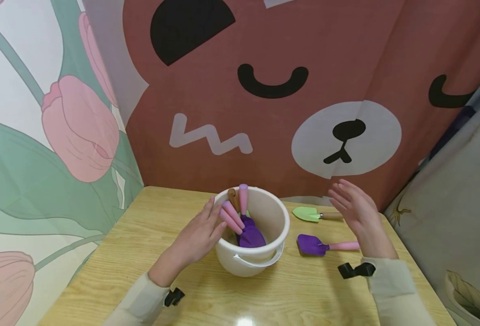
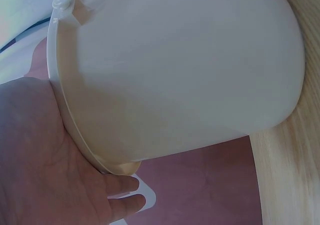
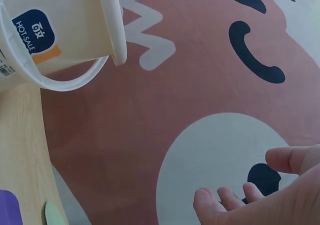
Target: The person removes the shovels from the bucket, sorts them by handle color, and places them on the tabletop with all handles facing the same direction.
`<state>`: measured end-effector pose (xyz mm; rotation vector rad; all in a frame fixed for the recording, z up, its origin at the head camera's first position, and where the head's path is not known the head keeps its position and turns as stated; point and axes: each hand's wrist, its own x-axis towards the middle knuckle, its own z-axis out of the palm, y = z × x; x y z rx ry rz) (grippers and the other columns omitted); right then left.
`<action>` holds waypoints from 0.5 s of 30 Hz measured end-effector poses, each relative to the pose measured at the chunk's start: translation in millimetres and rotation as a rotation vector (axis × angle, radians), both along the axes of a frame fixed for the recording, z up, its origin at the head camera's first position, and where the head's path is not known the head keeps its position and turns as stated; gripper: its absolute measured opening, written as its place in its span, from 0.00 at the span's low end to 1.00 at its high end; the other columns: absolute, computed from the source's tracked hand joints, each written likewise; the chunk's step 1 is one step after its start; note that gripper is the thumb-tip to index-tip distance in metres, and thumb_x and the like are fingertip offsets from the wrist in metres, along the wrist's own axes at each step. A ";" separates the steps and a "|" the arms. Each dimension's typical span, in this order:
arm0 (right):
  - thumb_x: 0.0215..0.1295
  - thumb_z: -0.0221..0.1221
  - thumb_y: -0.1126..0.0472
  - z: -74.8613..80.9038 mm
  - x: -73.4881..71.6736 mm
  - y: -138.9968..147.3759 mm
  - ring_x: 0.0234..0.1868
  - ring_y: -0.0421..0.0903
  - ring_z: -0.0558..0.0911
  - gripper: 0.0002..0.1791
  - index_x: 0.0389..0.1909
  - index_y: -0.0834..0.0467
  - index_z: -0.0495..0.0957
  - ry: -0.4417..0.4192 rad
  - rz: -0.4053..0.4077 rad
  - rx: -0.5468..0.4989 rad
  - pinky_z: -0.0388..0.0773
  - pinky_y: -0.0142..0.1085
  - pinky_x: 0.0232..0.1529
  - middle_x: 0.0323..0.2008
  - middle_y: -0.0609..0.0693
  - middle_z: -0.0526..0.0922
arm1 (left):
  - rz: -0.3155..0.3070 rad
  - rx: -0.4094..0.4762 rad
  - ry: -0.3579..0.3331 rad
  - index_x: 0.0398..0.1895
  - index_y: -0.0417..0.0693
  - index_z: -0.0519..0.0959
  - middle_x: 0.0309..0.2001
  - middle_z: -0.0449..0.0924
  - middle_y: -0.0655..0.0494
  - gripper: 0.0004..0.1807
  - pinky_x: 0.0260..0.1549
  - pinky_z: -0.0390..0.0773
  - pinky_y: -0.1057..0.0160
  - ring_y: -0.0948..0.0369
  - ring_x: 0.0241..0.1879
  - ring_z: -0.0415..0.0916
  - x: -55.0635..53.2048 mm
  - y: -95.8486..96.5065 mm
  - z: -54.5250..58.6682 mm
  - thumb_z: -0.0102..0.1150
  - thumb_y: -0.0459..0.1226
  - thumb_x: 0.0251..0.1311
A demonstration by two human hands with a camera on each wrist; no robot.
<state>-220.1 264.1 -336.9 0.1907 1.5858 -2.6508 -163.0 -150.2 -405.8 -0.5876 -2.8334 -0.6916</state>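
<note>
A white bucket [image 1: 236, 260] stands on the table with several small garden tools in it. Purple shovel blades [image 1: 251, 236] lie inside, and pink handles [image 1: 243, 199] and a brown wooden handle [image 1: 233, 198] lean up at its rim. My left hand [image 1: 197, 235] rests on the bucket's left rim, fingers extended beside the pink handles; in the left wrist view the palm [image 2: 45, 155] lies along the rim. Raised over the table's right side, my right hand [image 1: 359, 213] holds nothing, its fingers loosely bent in the right wrist view. Behind it, a green trowel [image 1: 306, 213] has its handle partly hidden.
A purple shovel [image 1: 312, 245] with a pink handle lies on the wooden table [image 1: 150, 244], right of the bucket and nearer than the green trowel. A bear-printed cloth [image 1: 272, 136] hangs behind the table. The bucket's white carrying handle [image 1: 260, 263] hangs down in front.
</note>
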 end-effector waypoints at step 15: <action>0.71 0.62 0.61 18.7 -12.3 -18.6 0.50 0.40 0.83 0.24 0.65 0.52 0.68 0.056 0.065 0.074 0.77 0.35 0.61 0.50 0.42 0.80 | 0.002 -0.003 -0.015 0.81 0.43 0.49 0.82 0.33 0.43 0.37 0.73 0.57 0.42 0.43 0.78 0.49 0.2 0.8 1.4 0.35 0.54 0.80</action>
